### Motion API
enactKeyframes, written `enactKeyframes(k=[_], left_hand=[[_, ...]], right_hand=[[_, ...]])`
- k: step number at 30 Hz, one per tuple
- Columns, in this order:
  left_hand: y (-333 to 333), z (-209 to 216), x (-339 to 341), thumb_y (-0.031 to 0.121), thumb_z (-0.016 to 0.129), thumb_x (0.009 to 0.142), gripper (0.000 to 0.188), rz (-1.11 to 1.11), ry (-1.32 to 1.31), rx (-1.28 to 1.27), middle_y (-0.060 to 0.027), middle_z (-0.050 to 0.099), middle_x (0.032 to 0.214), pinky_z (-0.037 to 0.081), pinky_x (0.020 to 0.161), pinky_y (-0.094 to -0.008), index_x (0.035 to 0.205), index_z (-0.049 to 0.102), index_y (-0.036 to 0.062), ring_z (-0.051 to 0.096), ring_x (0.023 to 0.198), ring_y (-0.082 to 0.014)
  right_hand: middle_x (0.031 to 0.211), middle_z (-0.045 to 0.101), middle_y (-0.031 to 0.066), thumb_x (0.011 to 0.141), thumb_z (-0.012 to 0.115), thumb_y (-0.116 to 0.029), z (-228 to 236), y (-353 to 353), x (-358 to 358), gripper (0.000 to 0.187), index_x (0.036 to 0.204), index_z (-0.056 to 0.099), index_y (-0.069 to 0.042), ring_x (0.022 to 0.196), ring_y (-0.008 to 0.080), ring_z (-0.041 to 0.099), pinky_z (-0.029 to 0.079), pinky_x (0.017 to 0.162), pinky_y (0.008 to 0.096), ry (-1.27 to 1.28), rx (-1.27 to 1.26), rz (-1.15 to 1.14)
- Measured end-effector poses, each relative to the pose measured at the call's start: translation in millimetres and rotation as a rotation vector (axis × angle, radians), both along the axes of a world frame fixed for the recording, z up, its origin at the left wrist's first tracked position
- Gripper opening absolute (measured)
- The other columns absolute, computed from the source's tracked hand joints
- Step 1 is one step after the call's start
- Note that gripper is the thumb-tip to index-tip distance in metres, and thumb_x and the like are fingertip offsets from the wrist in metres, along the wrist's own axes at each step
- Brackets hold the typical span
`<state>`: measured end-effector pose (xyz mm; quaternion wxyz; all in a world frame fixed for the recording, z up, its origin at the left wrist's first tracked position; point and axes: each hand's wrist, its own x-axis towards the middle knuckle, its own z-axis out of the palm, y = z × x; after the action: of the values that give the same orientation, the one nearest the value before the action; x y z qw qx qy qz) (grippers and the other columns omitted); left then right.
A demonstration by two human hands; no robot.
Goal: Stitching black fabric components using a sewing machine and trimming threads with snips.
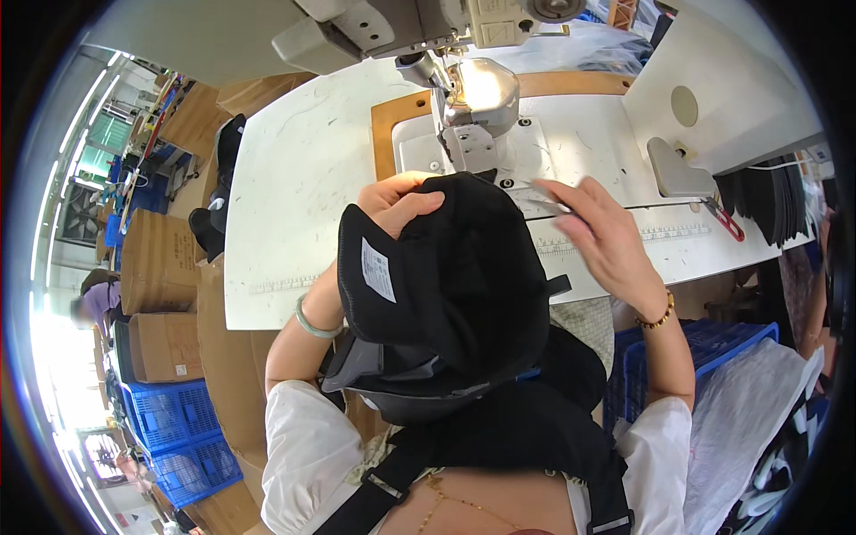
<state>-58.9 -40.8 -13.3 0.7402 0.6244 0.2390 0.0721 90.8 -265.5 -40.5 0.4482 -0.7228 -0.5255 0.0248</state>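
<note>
My left hand (pixel 392 209) pinches the edge of a black hat (pixel 473 285), its thumb lying on the fabric. The hat is held up in front of the sewing machine (pixel 468 107), with its hollow inside toward me. A white label (pixel 377 270) shows on its turned-up brim at the left, and a small black tab sticks out on the right. Just right of the hat, my right hand (pixel 606 236) is closed on a slim silvery metal tool (pixel 546 203), whose exact kind I cannot make out. Below, grey and black hat pieces (pixel 401 383) lie on my lap.
The white sewing table (pixel 285 178) has a printed ruler strip along its front. Red-handled scissors (pixel 727 218) lie at the right, next to hanging black pieces (pixel 758 201). Blue crates (pixel 183 419) and cardboard boxes (pixel 160 263) stand left; another blue crate (pixel 704 343) stands right.
</note>
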Motion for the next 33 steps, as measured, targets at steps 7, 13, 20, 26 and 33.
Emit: enactKeyframes(k=[7, 13, 20, 26, 33], left_hand=[[5.5, -2.9, -3.9, 0.006, 0.055, 0.083, 0.023, -0.048, 0.016, -0.036, -0.0073, 0.066, 0.086, 0.046, 0.069, -0.0190, 0.100, 0.062, -0.0063, 0.061, 0.074, -0.0091], [9.6, -7.5, -7.4, 0.006, 0.056, 0.082, 0.028, -0.084, 0.017, -0.030, -0.0079, 0.066, 0.088, 0.046, 0.068, -0.0191, 0.106, 0.061, -0.0073, 0.061, 0.075, -0.0088], [10.4, -9.1, -7.9, 0.006, 0.056, 0.081, 0.028, -0.090, 0.022, 0.009, -0.0074, 0.066, 0.088, 0.045, 0.071, -0.0188, 0.105, 0.062, -0.0062, 0.061, 0.078, -0.0092], [7.1, -8.5, -6.8, 0.006, 0.059, 0.081, 0.010, -0.026, -0.014, -0.001, 0.0005, 0.063, 0.074, 0.042, 0.057, -0.0164, 0.085, 0.065, -0.0008, 0.056, 0.065, -0.0035], [3.0, -5.1, -7.1, 0.006, 0.057, 0.081, 0.014, -0.021, -0.042, -0.128, -0.0029, 0.065, 0.078, 0.046, 0.061, -0.0169, 0.089, 0.065, -0.0031, 0.061, 0.067, -0.0066]], right_hand=[[0.071, 0.050, 0.0053, 0.073, 0.072, -0.017, 4.6, 49.4, 3.4, 0.049, 0.120, 0.058, -0.012, 0.055, 0.0195, 0.048, 0.039, 0.049, 0.0302, -0.306, 0.182, 0.130], [0.065, 0.046, 0.0027, 0.071, 0.072, -0.019, -0.5, 66.6, -1.9, 0.051, 0.120, 0.058, -0.013, 0.052, 0.0177, 0.046, 0.037, 0.047, 0.0297, -0.417, 0.221, 0.137], [0.063, 0.045, 0.0025, 0.072, 0.072, -0.019, -4.5, 67.2, -2.0, 0.047, 0.117, 0.060, -0.013, 0.050, 0.0175, 0.046, 0.036, 0.046, 0.0299, -0.392, 0.224, 0.131], [0.067, 0.050, 0.0032, 0.074, 0.071, -0.017, -4.2, 62.5, -1.8, 0.039, 0.112, 0.062, -0.012, 0.051, 0.0175, 0.048, 0.038, 0.047, 0.0284, -0.400, 0.277, -0.010], [0.074, 0.054, 0.0050, 0.077, 0.070, -0.016, 5.8, 20.3, 6.2, 0.038, 0.113, 0.060, -0.009, 0.058, 0.0159, 0.051, 0.041, 0.053, 0.0261, -0.050, 0.127, -0.032]])
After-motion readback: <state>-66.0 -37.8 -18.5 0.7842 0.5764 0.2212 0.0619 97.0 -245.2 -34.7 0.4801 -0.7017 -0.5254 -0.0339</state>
